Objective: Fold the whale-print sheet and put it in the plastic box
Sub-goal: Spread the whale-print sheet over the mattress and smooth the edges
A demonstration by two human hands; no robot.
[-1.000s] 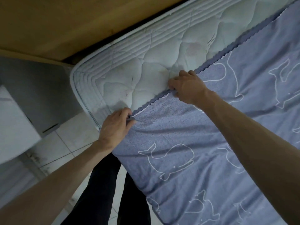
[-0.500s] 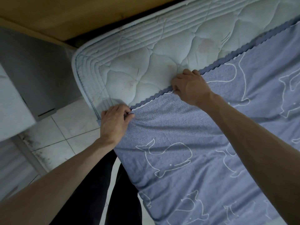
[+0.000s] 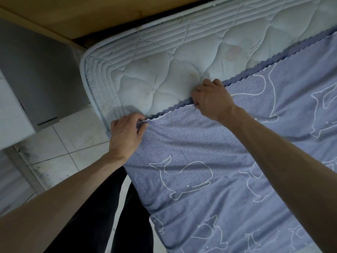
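The blue whale-print sheet (image 3: 228, 170), a soft woven cloth with white outline whales and a scalloped hem, lies spread flat over the pale quilted mattress (image 3: 164, 66) and fills the right and lower part of the frame. Its scalloped edge runs as a diagonal from the middle left up to the upper right, and the mattress above that line is bare. No fold shows in the cloth yet, so by my reading the task is at its very start: the edge is being taken up for a first fold. All the folding and the putting away seem left to do. No plastic box can be made out in this view; the grey cabinet (image 3: 36, 70) at the upper left is another thing.

The left hand (image 3: 125, 137), at the middle left, has its fingers curled over the corner of the sheet and pinches it against the thumb, right at the mattress edge above the white tiled floor (image 3: 60, 143). The right hand (image 3: 211, 99), near the centre, is closed on the hem further along, knuckles up, fingers tucked under the cloth. The two hands are set apart along the same edge, both clamped on the sheet
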